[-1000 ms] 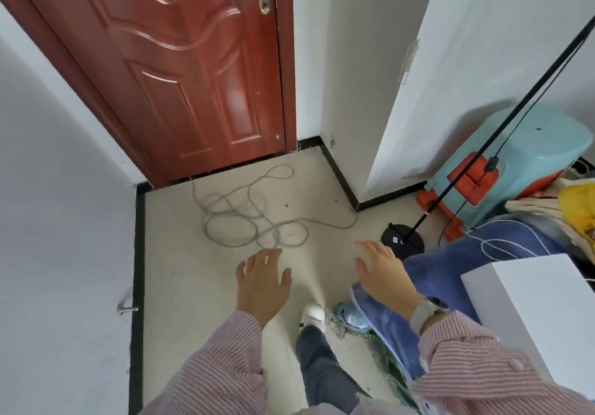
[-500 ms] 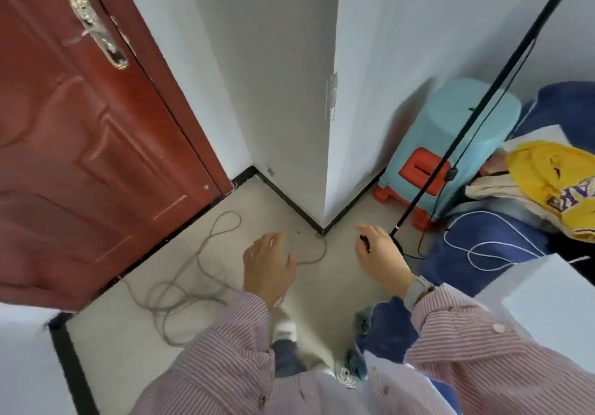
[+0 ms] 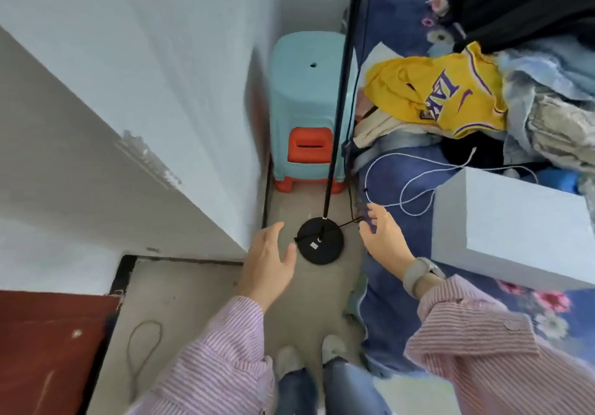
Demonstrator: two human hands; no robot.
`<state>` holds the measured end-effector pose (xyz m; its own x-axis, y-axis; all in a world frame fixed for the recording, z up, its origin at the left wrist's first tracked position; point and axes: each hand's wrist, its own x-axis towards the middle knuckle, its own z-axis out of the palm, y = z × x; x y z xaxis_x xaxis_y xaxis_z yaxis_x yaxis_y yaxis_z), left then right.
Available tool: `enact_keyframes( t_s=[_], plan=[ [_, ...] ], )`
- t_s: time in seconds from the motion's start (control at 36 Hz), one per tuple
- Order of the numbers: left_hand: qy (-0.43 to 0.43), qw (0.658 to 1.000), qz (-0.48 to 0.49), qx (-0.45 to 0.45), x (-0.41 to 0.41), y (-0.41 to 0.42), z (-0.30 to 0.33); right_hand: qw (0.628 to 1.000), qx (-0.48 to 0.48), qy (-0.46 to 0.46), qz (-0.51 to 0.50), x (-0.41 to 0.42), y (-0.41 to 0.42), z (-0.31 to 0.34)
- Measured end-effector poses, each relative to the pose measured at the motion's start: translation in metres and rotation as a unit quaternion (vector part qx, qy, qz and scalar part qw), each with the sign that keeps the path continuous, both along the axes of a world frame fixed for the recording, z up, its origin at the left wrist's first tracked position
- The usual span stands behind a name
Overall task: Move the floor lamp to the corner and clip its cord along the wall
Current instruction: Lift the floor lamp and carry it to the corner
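Observation:
The floor lamp stands on a round black base (image 3: 319,240) on the floor, its thin black pole (image 3: 342,92) rising past the top of the view. A black cord (image 3: 349,222) runs from the base toward the right and up along the pole. My left hand (image 3: 269,263) hovers just left of the base, fingers spread, holding nothing. My right hand (image 3: 383,237) is open just right of the base, its fingertips close to the cord where it meets the blue bedding.
A teal stool over an orange stool (image 3: 307,108) stands behind the lamp against the white wall (image 3: 161,76). Blue bedding (image 3: 402,195) with clothes, a yellow jersey (image 3: 434,89), a white cable (image 3: 415,182) and a white box (image 3: 512,224) fills the right. Grey cord (image 3: 143,347) and red door (image 3: 48,350) lie left.
The view has swung right from the door to the lamp. Both hands now flank the lamp base, which sits centred below me; the grey cord has slid to the lower left.

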<state>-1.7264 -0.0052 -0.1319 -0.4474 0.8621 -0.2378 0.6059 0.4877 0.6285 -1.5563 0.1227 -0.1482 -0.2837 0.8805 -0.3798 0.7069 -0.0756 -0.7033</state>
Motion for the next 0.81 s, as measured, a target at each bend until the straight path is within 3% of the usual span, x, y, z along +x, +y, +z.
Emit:
enact_keyframes(
  t_s=[0.42, 0.56, 0.81],
  plan=[
    [-0.088, 0.993, -0.014, 0.078, -0.026, 0.149, -0.169, 0.999, -0.007, 0.049, 0.022, -0.044, 0.122, -0.198],
    [-0.084, 0.990, -0.011, 0.110, -0.033, 0.166, -0.187, 0.993, -0.025, 0.118, -0.003, -0.069, 0.149, -0.236],
    [-0.100, 0.986, -0.045, 0.124, -0.022, 0.210, -0.184, 0.989, -0.030, 0.142, 0.041, -0.089, 0.153, -0.255]
  ],
)
